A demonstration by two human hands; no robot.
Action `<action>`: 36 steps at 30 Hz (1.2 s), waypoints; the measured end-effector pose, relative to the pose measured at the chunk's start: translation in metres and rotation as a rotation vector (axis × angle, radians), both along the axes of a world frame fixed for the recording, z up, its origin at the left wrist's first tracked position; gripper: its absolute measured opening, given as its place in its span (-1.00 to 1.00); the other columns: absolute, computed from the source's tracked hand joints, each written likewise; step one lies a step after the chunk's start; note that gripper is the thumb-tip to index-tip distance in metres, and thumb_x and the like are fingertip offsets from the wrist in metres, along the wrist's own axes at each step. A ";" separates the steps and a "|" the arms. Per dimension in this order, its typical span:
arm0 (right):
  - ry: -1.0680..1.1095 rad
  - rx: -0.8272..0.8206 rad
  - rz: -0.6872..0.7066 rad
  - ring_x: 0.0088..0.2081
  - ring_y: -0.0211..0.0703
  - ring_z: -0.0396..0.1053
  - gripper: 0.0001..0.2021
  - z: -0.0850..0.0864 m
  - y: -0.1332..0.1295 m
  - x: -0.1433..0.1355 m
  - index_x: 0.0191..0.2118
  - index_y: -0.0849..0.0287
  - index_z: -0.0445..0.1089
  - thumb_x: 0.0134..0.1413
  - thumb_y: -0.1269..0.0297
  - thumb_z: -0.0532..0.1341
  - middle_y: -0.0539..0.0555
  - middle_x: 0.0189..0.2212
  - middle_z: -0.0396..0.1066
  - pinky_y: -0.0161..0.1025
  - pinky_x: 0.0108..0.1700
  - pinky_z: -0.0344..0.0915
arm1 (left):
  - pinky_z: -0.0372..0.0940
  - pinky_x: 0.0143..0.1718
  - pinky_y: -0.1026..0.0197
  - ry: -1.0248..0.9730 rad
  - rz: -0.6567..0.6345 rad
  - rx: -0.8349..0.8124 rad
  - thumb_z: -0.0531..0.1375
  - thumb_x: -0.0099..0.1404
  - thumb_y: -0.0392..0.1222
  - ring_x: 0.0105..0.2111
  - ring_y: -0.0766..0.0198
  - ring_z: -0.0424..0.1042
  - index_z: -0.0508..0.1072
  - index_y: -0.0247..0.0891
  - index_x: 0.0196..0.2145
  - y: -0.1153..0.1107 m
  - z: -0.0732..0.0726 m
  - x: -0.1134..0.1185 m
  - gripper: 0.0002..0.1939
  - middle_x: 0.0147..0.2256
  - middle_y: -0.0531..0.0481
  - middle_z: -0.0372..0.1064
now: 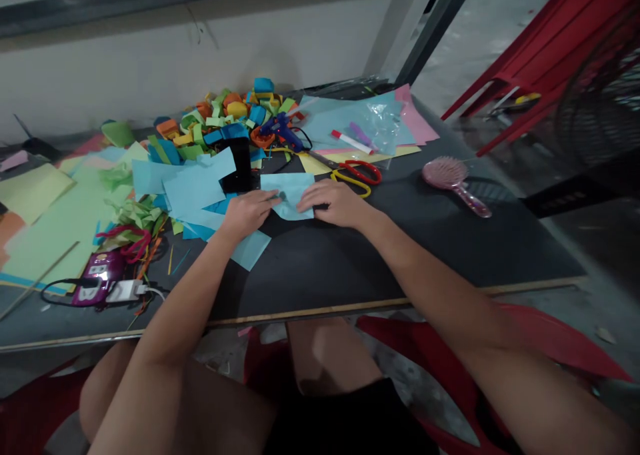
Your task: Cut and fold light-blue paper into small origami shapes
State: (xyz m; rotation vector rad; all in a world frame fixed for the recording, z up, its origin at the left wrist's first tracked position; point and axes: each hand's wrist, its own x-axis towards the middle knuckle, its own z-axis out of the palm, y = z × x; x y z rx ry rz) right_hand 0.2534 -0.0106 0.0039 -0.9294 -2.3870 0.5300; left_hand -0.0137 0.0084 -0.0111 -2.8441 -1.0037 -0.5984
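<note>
A light blue piece of paper (291, 200) lies between my two hands on the dark table (320, 268). My left hand (249, 213) is closed at the paper's left edge, its fingers pressed together. On the right edge, my right hand (333, 203) grips the paper with its fingers curled over it. More light blue sheets (195, 188) are piled left of my left hand, beside a black phone (237, 165). Scissors with red and yellow handles (356, 177) rest just behind my right hand.
Folded colourful paper pieces (220, 118) and a blue glue gun (285, 132) lie at the back. A pink hairbrush (455, 182) is on the right. Purple power strip (103, 275) and green sheets (65, 222) lie left. A fan (605, 102) stands far right.
</note>
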 end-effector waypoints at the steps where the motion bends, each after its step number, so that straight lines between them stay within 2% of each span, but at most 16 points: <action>1: -0.034 0.026 -0.011 -0.06 -0.04 0.48 -0.67 -0.002 0.000 -0.002 -0.28 0.04 0.60 -0.06 0.51 0.15 0.05 -0.23 0.61 0.00 0.09 0.23 | 0.49 -0.06 0.04 0.014 -0.047 -0.015 0.01 0.36 -0.33 -0.01 0.11 0.53 0.56 -0.20 -0.01 -0.001 0.001 0.000 -0.61 0.00 -0.09 0.52; 4: -0.178 0.030 0.027 -0.06 0.02 0.47 -0.75 -0.002 -0.003 -0.002 -0.36 0.00 0.61 -0.08 0.46 0.23 0.02 -0.22 0.61 0.12 0.14 0.09 | 0.47 0.01 0.04 0.035 -0.164 -0.096 0.03 0.38 -0.22 -0.03 0.12 0.54 0.59 -0.23 -0.06 -0.003 0.004 0.001 -0.65 -0.05 -0.09 0.55; 6: -0.255 0.011 0.058 0.06 0.07 0.40 -0.80 0.002 -0.005 0.002 -0.31 -0.05 0.62 0.01 0.37 0.26 0.01 -0.04 0.56 0.17 0.18 0.01 | 0.45 0.04 0.03 0.036 -0.153 -0.135 0.06 0.40 -0.12 0.00 0.10 0.53 0.59 -0.21 -0.07 -0.002 0.005 0.001 -0.67 -0.04 -0.08 0.55; 8: -0.308 -0.012 0.074 0.22 0.11 0.27 -0.79 0.006 -0.006 0.007 -0.22 -0.09 0.61 0.13 0.30 0.23 0.01 0.18 0.39 0.18 0.21 -0.02 | 0.42 0.08 -0.01 0.049 -0.128 -0.160 0.12 0.40 -0.03 0.04 0.07 0.50 0.58 -0.21 -0.05 -0.001 0.005 0.001 -0.66 0.00 -0.10 0.53; 10: -0.322 -0.036 0.081 0.30 0.11 0.16 -0.75 0.009 -0.004 0.010 -0.16 -0.09 0.61 0.22 0.29 0.16 0.02 0.29 0.25 0.15 0.23 0.00 | 0.40 0.11 -0.04 0.051 -0.101 -0.185 0.17 0.37 0.03 0.07 0.04 0.48 0.57 -0.21 -0.03 0.000 0.004 0.004 -0.64 0.03 -0.11 0.50; 12: -0.275 -0.056 0.096 0.24 0.08 0.23 -0.75 0.007 -0.002 0.011 -0.15 -0.04 0.61 0.27 0.25 0.14 0.08 0.24 0.32 0.07 0.20 0.09 | 0.41 0.08 -0.05 0.030 -0.057 -0.212 0.20 0.34 0.08 0.06 0.03 0.48 0.57 -0.18 -0.03 0.001 0.002 0.007 -0.63 0.03 -0.10 0.51; 15: -0.164 -0.123 0.100 -0.03 -0.03 0.44 -0.77 0.001 0.002 0.007 -0.21 0.06 0.62 0.24 0.17 0.19 0.14 -0.05 0.53 -0.09 0.04 0.27 | 0.42 0.06 -0.05 -0.025 -0.017 -0.260 0.22 0.31 0.12 0.05 0.03 0.48 0.58 -0.18 -0.06 0.001 0.001 0.010 -0.61 0.01 -0.11 0.52; 17: -0.115 -0.202 0.026 -0.19 -0.08 0.48 -0.78 -0.003 0.003 0.002 -0.26 0.10 0.62 0.20 0.17 0.23 0.13 -0.20 0.57 -0.14 -0.09 0.32 | 0.41 0.07 -0.05 -0.053 -0.017 -0.295 0.23 0.30 0.14 0.04 0.04 0.48 0.58 -0.18 -0.07 0.001 0.001 0.011 -0.59 0.01 -0.11 0.52; 19: -0.068 -0.274 -0.122 -0.27 -0.10 0.49 -0.83 -0.005 0.003 -0.004 -0.29 0.12 0.62 0.14 0.20 0.28 0.12 -0.28 0.59 -0.17 -0.17 0.33 | 0.40 0.07 -0.06 -0.066 -0.026 -0.317 0.25 0.29 0.12 0.04 0.04 0.48 0.57 -0.19 -0.06 0.002 0.002 0.011 -0.59 0.02 -0.12 0.51; 22: 0.000 -0.324 -0.330 -0.33 -0.12 0.49 -0.88 -0.006 -0.001 -0.014 -0.32 0.12 0.61 0.02 0.23 0.35 0.09 -0.35 0.59 -0.20 -0.23 0.35 | 0.37 0.08 -0.08 -0.064 -0.044 -0.327 0.28 0.27 0.09 0.04 0.04 0.46 0.55 -0.21 -0.04 0.002 0.004 0.010 -0.60 0.03 -0.14 0.49; 26: 0.062 -0.313 -0.458 -0.39 -0.15 0.45 -0.83 -0.010 -0.004 -0.023 -0.30 0.13 0.60 -0.03 0.19 0.36 0.07 -0.42 0.57 -0.21 -0.28 0.34 | 0.36 0.08 -0.08 -0.062 -0.035 -0.347 0.28 0.27 0.06 0.05 0.04 0.45 0.55 -0.16 -0.04 0.002 0.005 0.010 -0.63 0.04 -0.12 0.49; 30: 0.079 -0.282 -0.492 -0.40 -0.16 0.44 -0.81 -0.013 -0.006 -0.026 -0.27 0.13 0.60 -0.03 0.19 0.36 0.08 -0.40 0.57 -0.21 -0.28 0.33 | 0.35 0.08 -0.05 -0.051 0.001 -0.359 0.30 0.26 0.07 0.06 0.04 0.44 0.54 -0.22 -0.05 0.001 0.006 0.012 -0.60 0.04 -0.14 0.48; 36: 0.054 -0.275 -0.484 -0.37 -0.15 0.45 -0.80 -0.013 -0.006 -0.026 -0.24 0.14 0.59 -0.02 0.21 0.36 0.09 -0.37 0.57 -0.22 -0.27 0.31 | 0.36 0.05 -0.02 -0.079 0.080 -0.338 0.15 0.38 0.09 0.03 0.08 0.46 0.55 -0.20 -0.08 -0.005 0.005 0.019 -0.64 -0.01 -0.12 0.52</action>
